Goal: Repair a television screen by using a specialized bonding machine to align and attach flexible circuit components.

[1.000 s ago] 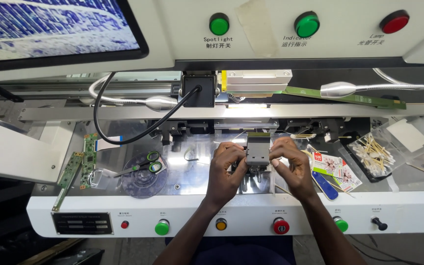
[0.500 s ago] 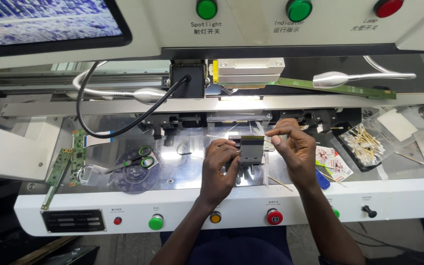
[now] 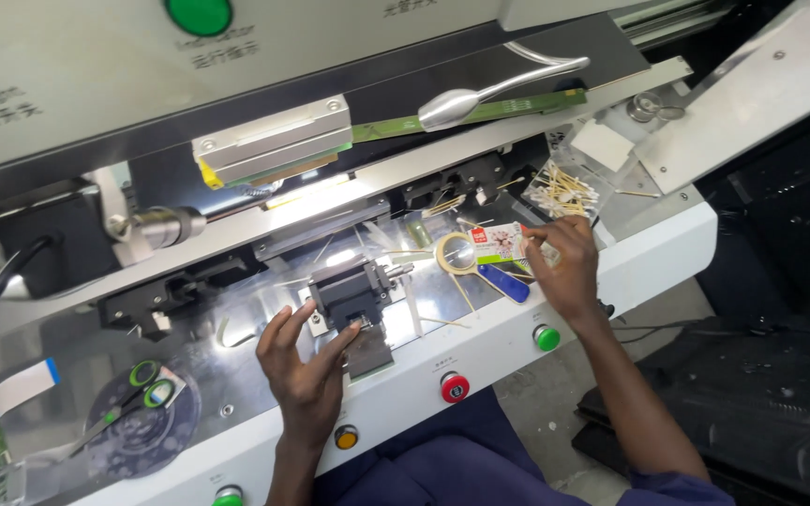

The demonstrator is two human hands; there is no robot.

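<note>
Shiny metal counter point(image 3: 236, 375) on a white machine w/ coloured buttons along the front. Left hand point(image 3: 304, 365) open, fingers spread, fingertips touching a small black fixture block point(image 3: 349, 289). Right hand point(image 3: 564, 264) loosely curled, pinching a small printed packet point(image 3: 499, 242). Magnifier point(image 3: 466, 258) between them; green-handled scissors point(image 3: 133, 394) far left; cotton swabs point(image 3: 560, 187) behind.

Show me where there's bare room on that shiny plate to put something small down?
Bare plate lies between the green-handled scissors and the left hand. It is crowded by the right hand: magnifier, blue handle, packet, swabs. The black fixture fills the middle.
</note>
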